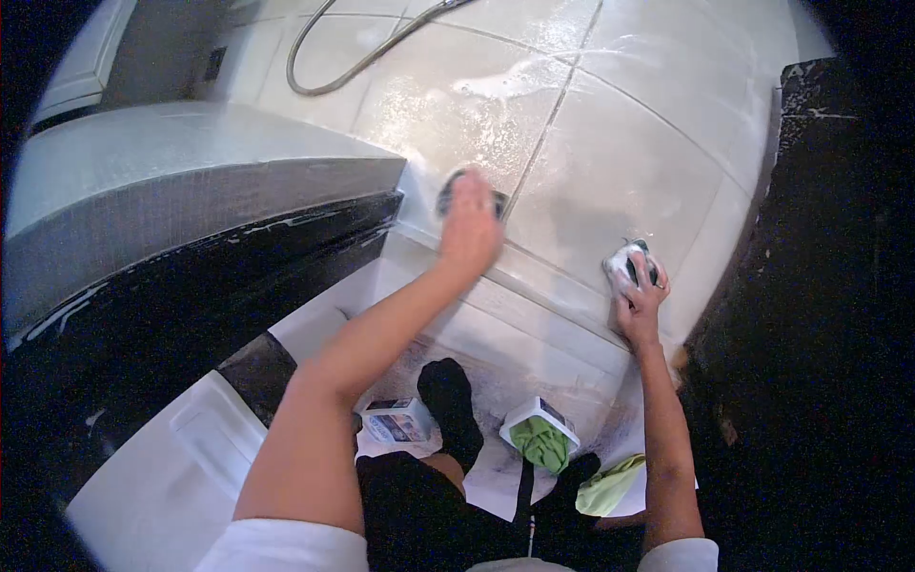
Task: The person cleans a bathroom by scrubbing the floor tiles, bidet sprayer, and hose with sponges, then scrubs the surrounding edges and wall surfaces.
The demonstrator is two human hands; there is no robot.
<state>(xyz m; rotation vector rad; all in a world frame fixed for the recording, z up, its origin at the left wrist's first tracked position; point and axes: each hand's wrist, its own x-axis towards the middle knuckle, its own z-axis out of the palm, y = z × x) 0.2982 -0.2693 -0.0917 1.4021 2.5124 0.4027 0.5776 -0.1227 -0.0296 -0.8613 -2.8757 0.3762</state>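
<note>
My left hand (471,229) presses down on a dark pad (450,195) against the light tiles, near the inner corner of the ledge. The hand is slightly blurred, and its palm hides most of the pad. To the right, my right hand (640,297) grips a foam-covered sponge (625,262) with a dark green side, resting on the tiles (610,162). White suds and wet streaks mark the tiles above both hands.
A metal shower hose (355,74) curves across the top. Below are a labelled container (397,420), a white tub (516,417) holding a green cloth (540,443), a lighter green cloth (610,484) and my black-socked foot (450,405). A thick ledge (210,153) runs along the left.
</note>
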